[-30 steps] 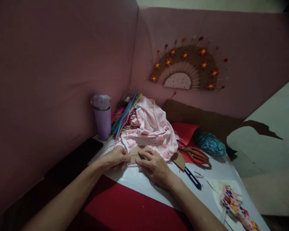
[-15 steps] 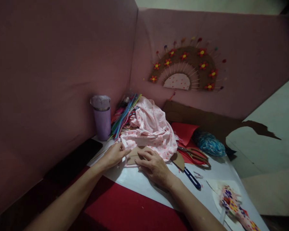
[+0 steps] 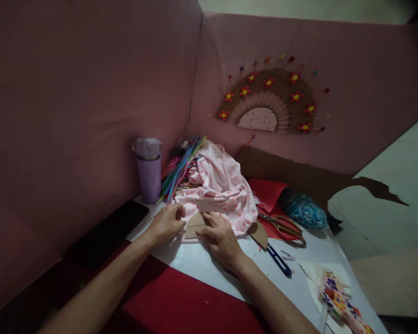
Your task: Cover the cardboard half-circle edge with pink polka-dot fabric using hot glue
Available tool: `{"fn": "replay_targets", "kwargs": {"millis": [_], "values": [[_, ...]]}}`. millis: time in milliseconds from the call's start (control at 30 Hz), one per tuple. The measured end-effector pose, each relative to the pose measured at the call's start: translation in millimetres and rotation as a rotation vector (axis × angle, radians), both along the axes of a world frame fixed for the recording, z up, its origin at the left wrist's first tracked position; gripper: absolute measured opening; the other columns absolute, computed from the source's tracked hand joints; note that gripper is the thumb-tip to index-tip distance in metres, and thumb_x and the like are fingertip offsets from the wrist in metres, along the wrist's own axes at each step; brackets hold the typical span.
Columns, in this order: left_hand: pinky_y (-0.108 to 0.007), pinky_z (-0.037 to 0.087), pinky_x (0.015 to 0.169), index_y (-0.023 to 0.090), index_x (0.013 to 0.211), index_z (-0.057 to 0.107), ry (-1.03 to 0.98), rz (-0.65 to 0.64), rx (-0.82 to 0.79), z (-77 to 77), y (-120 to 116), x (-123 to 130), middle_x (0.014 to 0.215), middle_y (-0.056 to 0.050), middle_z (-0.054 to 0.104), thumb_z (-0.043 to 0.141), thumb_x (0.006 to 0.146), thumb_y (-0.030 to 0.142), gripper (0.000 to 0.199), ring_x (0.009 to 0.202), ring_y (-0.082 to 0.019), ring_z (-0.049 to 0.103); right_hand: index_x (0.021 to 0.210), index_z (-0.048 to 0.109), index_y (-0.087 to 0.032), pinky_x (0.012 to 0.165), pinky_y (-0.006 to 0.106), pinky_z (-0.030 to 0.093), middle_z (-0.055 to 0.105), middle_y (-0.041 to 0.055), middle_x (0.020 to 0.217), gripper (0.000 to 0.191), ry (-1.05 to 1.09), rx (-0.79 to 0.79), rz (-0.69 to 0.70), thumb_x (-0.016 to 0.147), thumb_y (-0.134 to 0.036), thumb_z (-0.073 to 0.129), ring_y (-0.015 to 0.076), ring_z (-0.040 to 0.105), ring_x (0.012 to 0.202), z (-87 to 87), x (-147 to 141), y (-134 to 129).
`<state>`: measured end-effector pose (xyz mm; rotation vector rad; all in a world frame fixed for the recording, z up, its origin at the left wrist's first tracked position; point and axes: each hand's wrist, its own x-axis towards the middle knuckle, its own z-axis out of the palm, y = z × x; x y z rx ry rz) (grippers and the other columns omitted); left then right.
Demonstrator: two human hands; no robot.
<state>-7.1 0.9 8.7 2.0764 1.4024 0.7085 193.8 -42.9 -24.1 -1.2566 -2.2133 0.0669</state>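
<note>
A brown cardboard piece (image 3: 194, 227) with a curved upper edge lies on the near part of the pink dotted cloth (image 3: 226, 185). My right hand (image 3: 221, 236) rests over its right side, palm down with fingers stretched and apart. To the left, my left hand (image 3: 166, 225) is closed, thumb and fingers drawn together at the cloth beside the cardboard. Whatever those fingertips pinch is hidden. Right of my right hand lies a second cardboard piece (image 3: 258, 233), partly over a dark blue cutter (image 3: 279, 260).
Scissors (image 3: 284, 227) and blue yarn (image 3: 304, 209) lie right of the cloth. A purple tumbler (image 3: 149, 178) and colourful pipe cleaners (image 3: 181, 171) stand at the back left. A flowered fan-shaped decoration (image 3: 268, 99) hangs on the pink wall. Patterned scraps (image 3: 337, 294) lie front right.
The fingers of my left hand have curled in and drawn slightly back from the cardboard. My right hand has shifted only a little, its fingers still over the cardboard.
</note>
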Motion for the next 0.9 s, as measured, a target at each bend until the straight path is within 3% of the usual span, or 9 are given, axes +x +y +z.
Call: {"fn": "replay_targets", "kwargs": {"millis": [167, 267, 633, 900], "values": [[-0.02, 0.034, 0.053, 0.017, 0.072, 0.057, -0.041, -0.207, -0.057, -9.2, 1.8, -0.6, 0.064, 0.004, 0.056, 0.053, 0.057, 0.005, 0.02, 0.059, -0.011, 0.05, 0.092, 0.07, -0.022, 0.098, 0.048, 0.034, 0.057, 0.0134, 0.128, 0.016, -0.016, -0.028, -0.04, 0.076, -0.021, 0.071, 0.0322, 0.042, 0.127, -0.7, 0.2, -0.8], [-0.02, 0.036, 0.054, 0.017, 0.074, 0.058, -0.058, -0.259, -0.05, -17.5, 3.2, -2.6, 0.068, 0.003, 0.058, 0.048, 0.058, 0.003, 0.023, 0.061, -0.011, 0.05, 0.092, 0.067, -0.022, 0.097, 0.048, 0.035, 0.058, 0.0134, 0.126, 0.015, -0.045, -0.045, -0.024, 0.078, -0.023, 0.07, 0.0311, 0.044, 0.125, 2.5, 0.6, -1.9], [-0.019, 0.038, 0.055, 0.017, 0.076, 0.057, -0.096, -0.308, -0.065, -23.0, 7.1, -4.0, 0.068, 0.003, 0.058, 0.046, 0.057, 0.003, 0.026, 0.061, -0.011, 0.051, 0.091, 0.067, -0.023, 0.098, 0.049, 0.033, 0.055, 0.0121, 0.13, 0.015, -0.065, -0.036, -0.03, 0.077, -0.026, 0.071, 0.0323, 0.041, 0.127, 3.3, 5.2, 1.2], [-0.02, 0.038, 0.055, 0.017, 0.077, 0.057, -0.11, -0.305, -0.081, -23.1, 6.6, -3.0, 0.068, 0.002, 0.058, 0.047, 0.058, 0.005, 0.025, 0.061, -0.011, 0.051, 0.092, 0.066, -0.024, 0.095, 0.046, 0.037, 0.058, 0.0101, 0.126, 0.016, -0.061, -0.031, 0.019, 0.078, -0.031, 0.07, 0.0305, 0.047, 0.122, 2.7, 10.3, 5.9]]}}
